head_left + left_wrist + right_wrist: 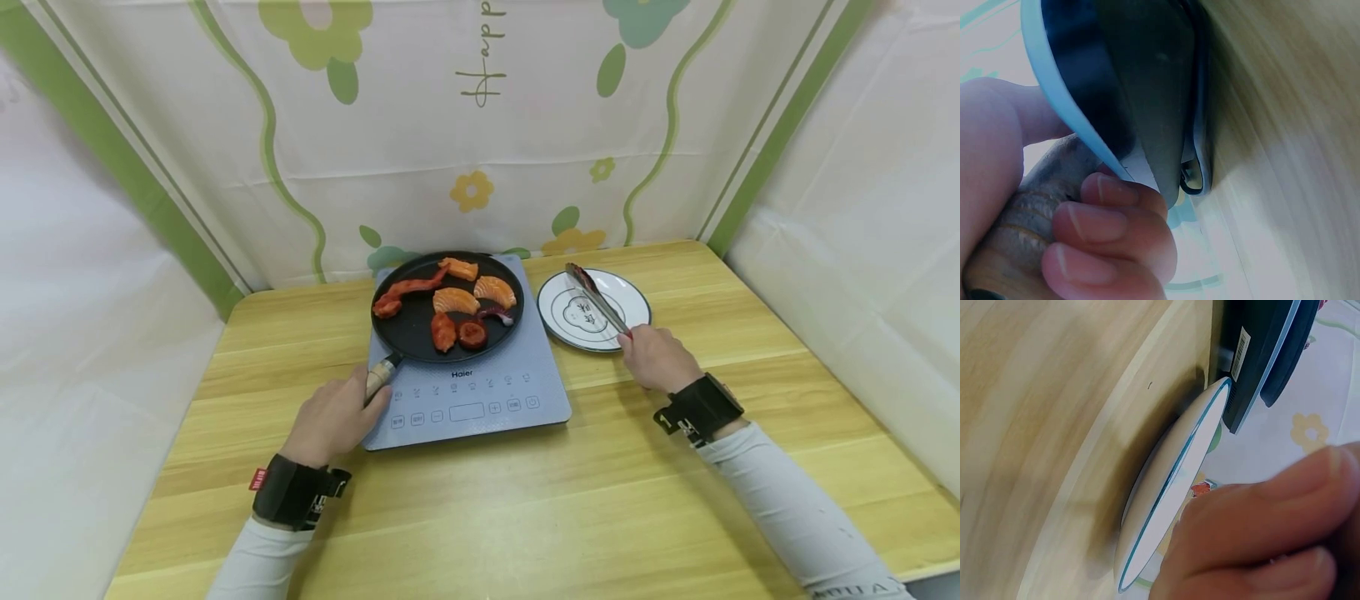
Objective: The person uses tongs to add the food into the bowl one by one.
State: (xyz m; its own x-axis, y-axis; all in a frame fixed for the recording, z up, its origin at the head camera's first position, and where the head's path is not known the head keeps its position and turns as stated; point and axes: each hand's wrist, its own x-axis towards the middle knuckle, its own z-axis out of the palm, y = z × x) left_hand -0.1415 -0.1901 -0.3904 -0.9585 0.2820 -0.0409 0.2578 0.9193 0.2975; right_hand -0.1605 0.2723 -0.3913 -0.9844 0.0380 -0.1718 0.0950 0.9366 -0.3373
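My left hand (333,423) grips the wooden handle (381,375) of a black frying pan (408,333). In the left wrist view the fingers (1100,225) curl round that handle. In the pan lie several orange salmon slices (456,301), a long red strip (412,286), a red piece (443,331), a round brown-red piece (472,335) and a purplish tentacle-like piece (495,314). My right hand (660,358) holds metal tongs (609,312), tips pointing away from me. A dark red piece of food (582,277) is at the tips, over a white plate (633,304) with a dark rim.
Beneath the pan is a pale Haier induction cooktop (517,433) with touch buttons along its front. It stands on a wooden table (480,517), left of the plate. A white cloth with flowers (420,125) hangs behind, and white walls (82,333) close off both sides.
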